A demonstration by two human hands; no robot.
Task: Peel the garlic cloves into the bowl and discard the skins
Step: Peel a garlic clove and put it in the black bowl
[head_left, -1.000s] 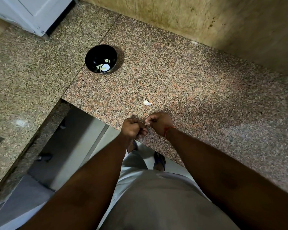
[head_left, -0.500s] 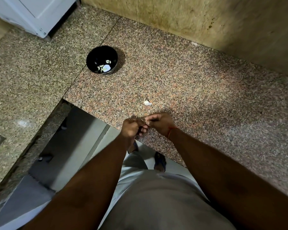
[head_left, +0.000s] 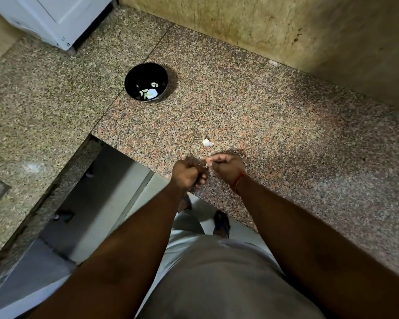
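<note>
1. Where our two hands meet over the front edge of the counter (head_left: 286, 139), we are working on a garlic clove (head_left: 207, 166) whose pale skin shows between them.
2. Our right hand (head_left: 227, 170) pinches that pale skin between thumb and forefinger, the other fingers curled in.
3. Our left hand (head_left: 186, 174) is curled into a fist just beside it; it seems to grip the clove, though the clove itself is mostly hidden.
4. A red thread (head_left: 238, 182) circles our right wrist.
5. Just beyond the hands, a little in from the front edge, a second pale garlic piece (head_left: 207, 142) lies on the granite.
6. Farther in, near the seam between the two slabs, stands the black bowl (head_left: 136, 77), holding a few pale peeled cloves (head_left: 150, 93).
7. At the far left corner sits a white appliance (head_left: 55, 17), with a tan wall (head_left: 309, 38) along the back edge.
</note>
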